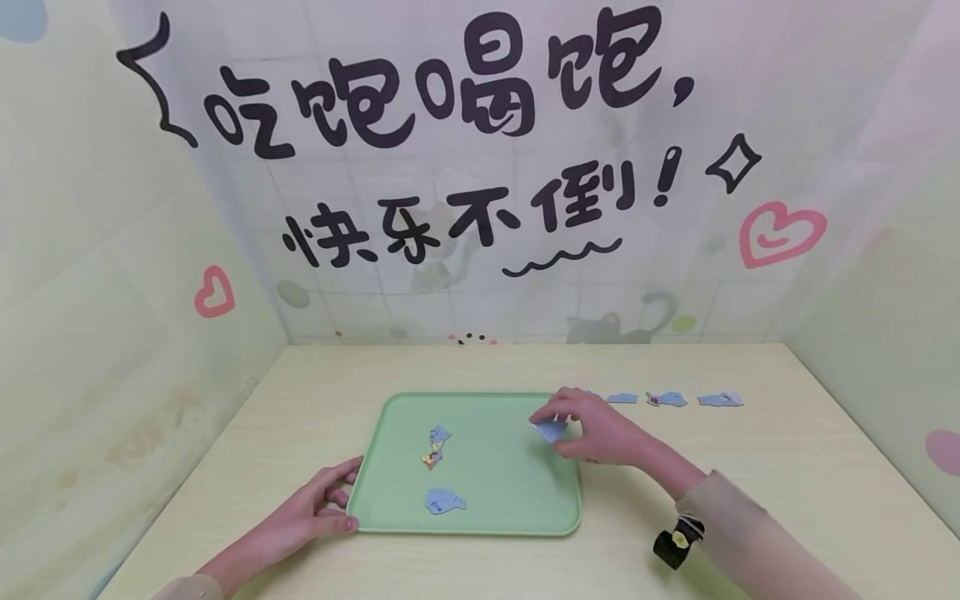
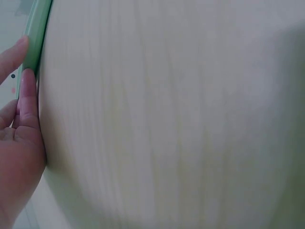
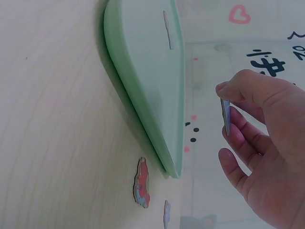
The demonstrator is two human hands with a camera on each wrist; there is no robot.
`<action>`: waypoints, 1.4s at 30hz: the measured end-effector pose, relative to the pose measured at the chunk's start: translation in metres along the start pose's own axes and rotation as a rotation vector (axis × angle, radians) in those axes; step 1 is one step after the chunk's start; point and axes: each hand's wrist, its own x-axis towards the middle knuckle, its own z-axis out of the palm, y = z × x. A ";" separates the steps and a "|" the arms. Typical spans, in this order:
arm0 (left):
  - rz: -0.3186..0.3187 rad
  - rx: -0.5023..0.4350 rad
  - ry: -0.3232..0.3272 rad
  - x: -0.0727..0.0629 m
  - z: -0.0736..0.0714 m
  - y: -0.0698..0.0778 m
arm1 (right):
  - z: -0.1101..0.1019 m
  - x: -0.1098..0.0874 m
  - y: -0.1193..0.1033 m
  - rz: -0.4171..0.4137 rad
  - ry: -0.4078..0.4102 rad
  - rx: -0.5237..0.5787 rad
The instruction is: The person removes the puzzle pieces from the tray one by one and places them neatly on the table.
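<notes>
A light green tray [image 1: 510,500] lies on the table. At its left edge my left hand [image 1: 311,504] grips the rim, thumb by the near corner; the left wrist view shows a thumb and finger against the tray's edge [image 2: 35,47]. Over the tray's right side, my right hand [image 1: 600,429] pinches a blue puzzle piece [image 1: 551,430] between thumb and fingers. The right wrist view shows that piece [image 3: 226,117] edge-on. On the tray, small joined pieces with yellow and blue print [image 1: 435,450] lie behind a single blue piece [image 1: 445,501].
Several blue pieces [image 1: 666,399] lie in a row on the table, behind and right of the tray. A red-printed piece [image 3: 141,183] rests beside the tray's right edge, mostly hidden by my right hand in the head view. Printed cloth walls [image 1: 480,308] surround the table.
</notes>
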 end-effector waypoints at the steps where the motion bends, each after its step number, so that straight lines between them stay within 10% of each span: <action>1: -0.001 -0.002 -0.001 0.000 0.000 0.000 | -0.002 -0.003 0.001 0.008 0.009 0.006; 18: -0.013 -0.002 0.003 -0.001 0.000 0.000 | -0.012 -0.044 0.031 0.111 0.148 -0.060; 42: -0.009 0.011 0.011 0.000 0.000 0.001 | -0.022 -0.077 0.055 0.242 0.105 -0.116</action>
